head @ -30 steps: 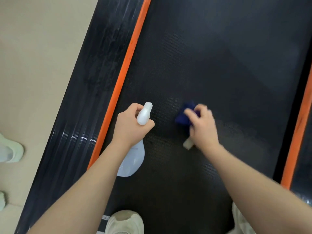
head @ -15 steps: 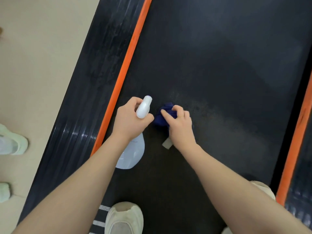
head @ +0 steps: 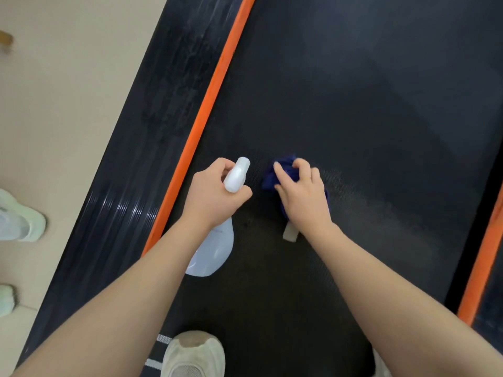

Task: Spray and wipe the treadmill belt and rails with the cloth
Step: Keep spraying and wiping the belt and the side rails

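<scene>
A treadmill is seen from above, from a head-worn camera. The black textured belt (head: 367,104) fills most of the view, bordered by an orange strip (head: 209,104) and a ribbed black left rail (head: 152,131); a second orange strip (head: 481,268) is seen at the right edge.

A dark blue cloth (head: 283,172), bunched into a wad, is pressed onto the belt near its middle by the right hand (head: 302,197). The fingers are bent over the cloth, with the fingertips dug into its folds. A pale tag (head: 290,235) trails from under the wrist. The cloth is judged soft, light and easily crumpled, best gripped from above as a wad with the palm bearing down.

A white spray bottle (head: 217,246) is held just beside it, above the belt, by the left hand (head: 212,197), whose fingers are wrapped round the neck below the nozzle. It is judged light, rigid and possibly slippery if wet.

Much of the cloth and the bottle's neck are hidden beneath the hands. Whether a finger lies on the trigger cannot be told. The bottle's fill level is unclear. A faint greyish haze on the belt right of the cloth may be spray. Pale shoes (head: 193,355) are cut off at the bottom edge.
</scene>
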`<state>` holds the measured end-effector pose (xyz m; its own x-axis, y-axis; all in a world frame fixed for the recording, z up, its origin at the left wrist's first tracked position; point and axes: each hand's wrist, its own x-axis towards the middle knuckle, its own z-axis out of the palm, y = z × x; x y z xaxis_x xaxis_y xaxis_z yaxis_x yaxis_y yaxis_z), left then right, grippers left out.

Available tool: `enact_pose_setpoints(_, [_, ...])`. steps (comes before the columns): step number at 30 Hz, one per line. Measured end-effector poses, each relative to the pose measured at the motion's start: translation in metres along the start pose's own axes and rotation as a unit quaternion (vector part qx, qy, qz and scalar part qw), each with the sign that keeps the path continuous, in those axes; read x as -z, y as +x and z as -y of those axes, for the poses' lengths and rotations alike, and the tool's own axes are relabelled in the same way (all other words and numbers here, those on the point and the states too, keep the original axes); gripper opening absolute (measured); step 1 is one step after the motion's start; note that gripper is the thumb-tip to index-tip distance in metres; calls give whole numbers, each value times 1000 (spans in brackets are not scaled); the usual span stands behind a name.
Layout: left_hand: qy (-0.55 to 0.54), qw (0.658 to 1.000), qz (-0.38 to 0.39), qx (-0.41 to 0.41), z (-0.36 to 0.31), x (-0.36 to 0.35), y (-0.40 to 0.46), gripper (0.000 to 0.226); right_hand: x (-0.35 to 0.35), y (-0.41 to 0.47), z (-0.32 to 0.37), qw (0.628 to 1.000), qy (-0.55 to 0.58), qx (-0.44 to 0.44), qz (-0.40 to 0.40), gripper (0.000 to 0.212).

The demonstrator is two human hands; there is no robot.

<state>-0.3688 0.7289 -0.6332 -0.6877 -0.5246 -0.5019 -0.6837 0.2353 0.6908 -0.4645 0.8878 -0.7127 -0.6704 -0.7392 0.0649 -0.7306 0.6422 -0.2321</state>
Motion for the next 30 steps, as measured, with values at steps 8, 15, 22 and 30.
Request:
enact_pose_setpoints(8, [-12,1000,0,19,-1,4,4,31,2,-27,-6,1000,-1,-21,-7,46])
enact_pose_setpoints(15, [-17,1000,-16,0,4,6,2,28,1,47,-6,998,-35,-47,-14,44])
enact_pose_setpoints(22, [-19,1000,7,6,2,8,3,28,16,-36,-21,998,-43,-49,16,44])
enact_pose_setpoints(30, [-5,1000,14,-13,2,1,-2,31,8,11,-28,996,-52,-65,-23,42])
